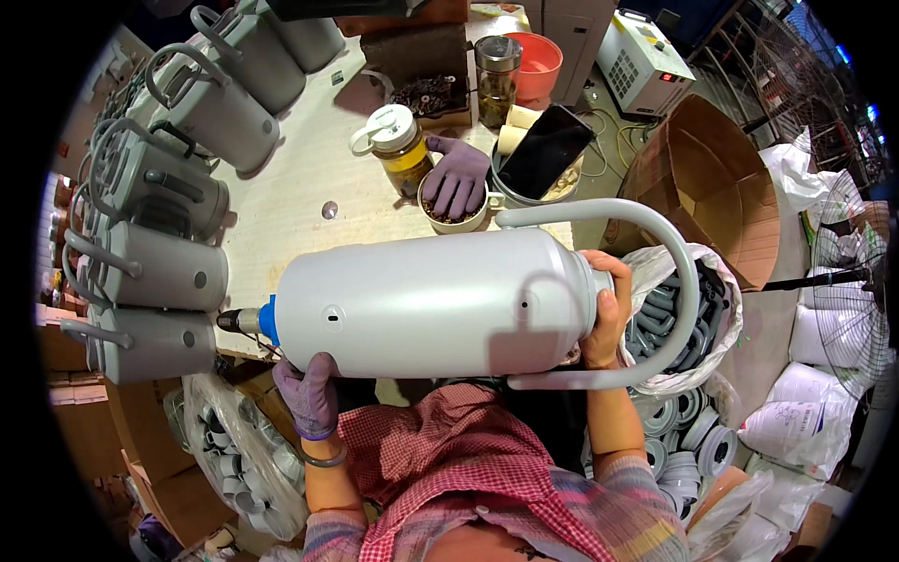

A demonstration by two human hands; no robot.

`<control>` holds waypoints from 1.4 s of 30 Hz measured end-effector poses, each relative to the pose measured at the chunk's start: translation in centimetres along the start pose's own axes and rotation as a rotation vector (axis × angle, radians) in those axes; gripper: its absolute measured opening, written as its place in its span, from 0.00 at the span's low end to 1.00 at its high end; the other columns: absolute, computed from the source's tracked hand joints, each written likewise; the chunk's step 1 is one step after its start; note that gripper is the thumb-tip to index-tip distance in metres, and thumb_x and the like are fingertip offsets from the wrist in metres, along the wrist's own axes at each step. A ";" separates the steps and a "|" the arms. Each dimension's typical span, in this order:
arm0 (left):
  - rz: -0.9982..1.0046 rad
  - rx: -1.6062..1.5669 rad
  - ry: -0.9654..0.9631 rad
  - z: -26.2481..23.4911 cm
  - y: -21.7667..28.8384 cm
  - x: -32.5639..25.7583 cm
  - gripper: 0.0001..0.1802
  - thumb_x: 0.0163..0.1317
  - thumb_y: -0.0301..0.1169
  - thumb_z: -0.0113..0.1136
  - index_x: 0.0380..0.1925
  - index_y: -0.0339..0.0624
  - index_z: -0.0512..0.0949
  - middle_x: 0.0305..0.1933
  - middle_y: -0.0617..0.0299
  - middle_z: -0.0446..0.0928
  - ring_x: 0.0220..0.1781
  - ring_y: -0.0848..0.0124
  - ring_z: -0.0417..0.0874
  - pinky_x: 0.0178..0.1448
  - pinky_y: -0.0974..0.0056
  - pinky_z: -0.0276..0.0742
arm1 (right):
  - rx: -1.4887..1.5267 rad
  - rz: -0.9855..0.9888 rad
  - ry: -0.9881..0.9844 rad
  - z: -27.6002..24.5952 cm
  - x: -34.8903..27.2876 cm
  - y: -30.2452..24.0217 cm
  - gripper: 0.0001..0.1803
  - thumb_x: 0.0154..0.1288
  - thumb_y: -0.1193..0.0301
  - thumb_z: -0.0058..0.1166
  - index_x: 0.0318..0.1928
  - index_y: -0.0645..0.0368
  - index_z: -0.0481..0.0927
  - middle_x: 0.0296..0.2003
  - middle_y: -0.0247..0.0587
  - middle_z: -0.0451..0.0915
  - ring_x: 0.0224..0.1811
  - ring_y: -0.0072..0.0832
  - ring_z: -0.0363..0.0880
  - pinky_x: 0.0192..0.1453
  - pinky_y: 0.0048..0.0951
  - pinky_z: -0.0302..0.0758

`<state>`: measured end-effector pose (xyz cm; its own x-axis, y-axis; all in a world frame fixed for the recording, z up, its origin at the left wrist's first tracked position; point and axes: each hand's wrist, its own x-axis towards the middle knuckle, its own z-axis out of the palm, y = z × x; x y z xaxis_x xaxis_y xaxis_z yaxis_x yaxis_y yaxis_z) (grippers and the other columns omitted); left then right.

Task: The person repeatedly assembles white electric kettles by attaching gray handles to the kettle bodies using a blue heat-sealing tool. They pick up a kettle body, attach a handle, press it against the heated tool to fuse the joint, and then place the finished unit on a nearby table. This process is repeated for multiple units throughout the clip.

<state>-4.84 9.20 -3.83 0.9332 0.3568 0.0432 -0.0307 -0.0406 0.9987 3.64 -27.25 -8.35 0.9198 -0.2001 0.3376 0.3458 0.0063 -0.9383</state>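
A large grey jug body (421, 304) with a long loop handle lies sideways in front of me, over the table's near edge. My right hand (604, 309), bare, wraps around its narrow neck on the right, inside the loop of the handle. My left hand (309, 398), in a purple glove, grips the lower side near the broad left end, thumb up against the wall. At that end sits a blue collar (269, 320) with a metal and black tool (241, 320) in line with it; where they meet the jug is hidden. Two small holes show on the side facing up.
Several grey jugs (159, 267) line the table's left side. Behind the jug body are a purple glove (457, 178) on a white cup, a lidded jar (398, 150) and a black phone (548, 150). Bags of grey handles (665, 318) and grey parts (239, 459) flank me; a cardboard box (712, 187) stands right.
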 end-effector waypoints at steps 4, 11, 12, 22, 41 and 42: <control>-0.008 0.001 0.026 -0.3 -0.2 -0.1 0.24 0.64 0.39 0.68 0.48 0.31 0.74 0.45 0.60 0.79 0.45 0.73 0.80 0.52 0.66 0.76 | -0.004 0.004 0.000 -0.1 0.0 0.2 0.28 0.70 0.49 0.43 0.52 0.64 0.69 0.52 0.55 0.75 0.56 0.38 0.73 0.65 0.41 0.67; -0.015 0.044 -0.001 -1.3 -0.5 -0.4 0.29 0.63 0.39 0.69 0.54 0.31 0.69 0.50 0.57 0.77 0.50 0.70 0.79 0.56 0.64 0.75 | 0.057 0.002 0.006 -0.1 -0.2 0.9 0.29 0.70 0.48 0.43 0.53 0.64 0.68 0.53 0.55 0.75 0.56 0.38 0.73 0.65 0.41 0.67; -0.016 0.057 -0.014 -1.4 -0.5 -0.3 0.29 0.63 0.39 0.69 0.54 0.31 0.69 0.50 0.57 0.77 0.50 0.70 0.79 0.56 0.64 0.75 | 0.046 0.007 -0.002 -0.1 -0.4 1.1 0.29 0.70 0.48 0.43 0.53 0.64 0.69 0.53 0.55 0.74 0.56 0.38 0.73 0.65 0.41 0.67; -0.039 0.110 0.083 -0.2 0.3 -0.4 0.28 0.61 0.34 0.71 0.55 0.29 0.72 0.51 0.54 0.80 0.50 0.66 0.81 0.57 0.62 0.77 | -0.188 0.074 -0.299 -5.6 -0.9 1.0 0.40 0.67 0.48 0.55 0.70 0.61 0.65 0.59 0.45 0.73 0.62 0.35 0.71 0.69 0.38 0.64; -0.009 0.076 0.013 -0.3 -1.0 -0.9 0.29 0.70 0.45 0.60 0.59 0.32 0.71 0.53 0.51 0.79 0.51 0.63 0.82 0.52 0.59 0.81 | 1.092 0.576 0.534 -30.7 -5.3 4.9 0.26 0.75 0.58 0.46 0.63 0.65 0.73 0.60 0.45 0.79 0.64 0.37 0.76 0.63 0.42 0.72; -0.012 0.072 0.012 0.0 -1.1 -0.7 0.29 0.70 0.46 0.60 0.59 0.32 0.71 0.53 0.51 0.79 0.51 0.64 0.83 0.51 0.60 0.82 | 1.180 0.545 0.536 -30.1 -6.1 3.6 0.27 0.75 0.58 0.47 0.65 0.66 0.70 0.63 0.45 0.77 0.66 0.37 0.74 0.65 0.42 0.70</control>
<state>-5.48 8.96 -4.96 0.9290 0.3688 0.0325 0.0061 -0.1030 0.9947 -6.34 -55.49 -16.01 0.8979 -0.2482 -0.3635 0.1691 0.9570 -0.2358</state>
